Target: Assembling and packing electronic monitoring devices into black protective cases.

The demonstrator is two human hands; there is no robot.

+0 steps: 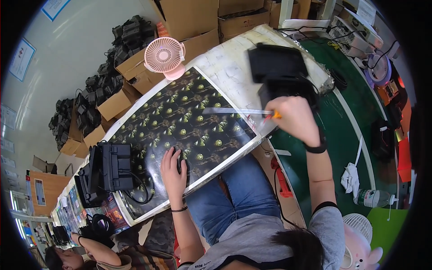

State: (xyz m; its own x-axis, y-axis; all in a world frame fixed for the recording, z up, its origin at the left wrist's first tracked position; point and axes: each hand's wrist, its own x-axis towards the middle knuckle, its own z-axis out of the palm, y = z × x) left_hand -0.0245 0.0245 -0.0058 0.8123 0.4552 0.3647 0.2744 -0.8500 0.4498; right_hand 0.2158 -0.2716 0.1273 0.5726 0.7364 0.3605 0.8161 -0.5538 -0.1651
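My left hand (172, 173) rests on a dark sheet (198, 148) patterned with yellow-green shapes. Its fingers curve over a small rounded black object (181, 162), partly hidden by the hand. My right hand (294, 118) is a fist at the sheet's right side, closed round a long silvery strip (234, 110) that points left over the sheet. An orange and red piece (276, 115) shows where the strip meets the fist. Just beyond this hand is a blurred black case (278, 65) with its lid raised; whether the fist touches it cannot be told.
At left an open black case (118, 166) with a cable stands on the sheet. A pink fan (164, 56) stands at the far edge. Cartons (121, 105) and piled black cases (128, 40) lie beyond. A bottle (375, 198) lies right; another person (101, 254) sits lower left.
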